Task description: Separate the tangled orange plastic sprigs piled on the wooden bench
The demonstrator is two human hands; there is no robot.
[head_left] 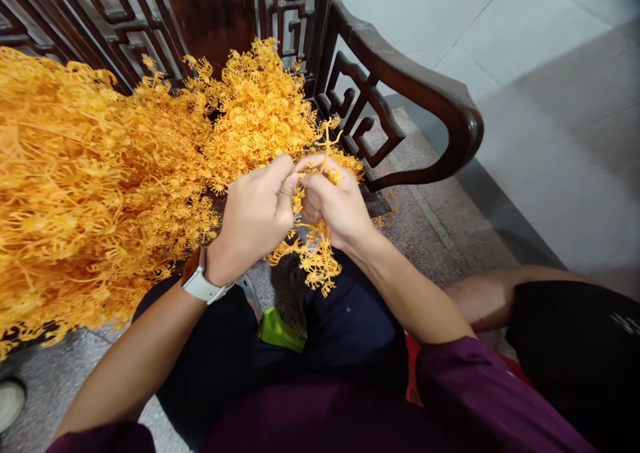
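The left hand [257, 203] and the right hand [337, 203] meet in front of the body, thumbs almost touching, both clamped on one yellow sprig [320, 266]. The left thumb and forefinger pinch it where the hands meet; the right hand curls round it with bent fingers. Thin stems rise above the right hand, and a branched, frilly end hangs below it, over the gap between the knees. The exact grip between the fingertips is too small to tell.

A watch [195, 273] with a pale strap sits on the left wrist. Beyond the hands, a yellow heap [265, 106] lies against the back of a dark wooden chair [213, 13], whose curved armrest [415, 86] stands to the right. A larger yellow pile [90, 193] fills the left side, its near edge by the left forearm.

Dark trousers [360, 333] cover the person's legs, and a bright green item [280, 330] shows between them. A few yellow bits lie on the speckled floor [435, 226] near the chair. At right, another person's bare knee [480, 296] and black shorts [575, 346] come close to the right forearm. Part of a pale shoe [10, 403] shows at the left edge.
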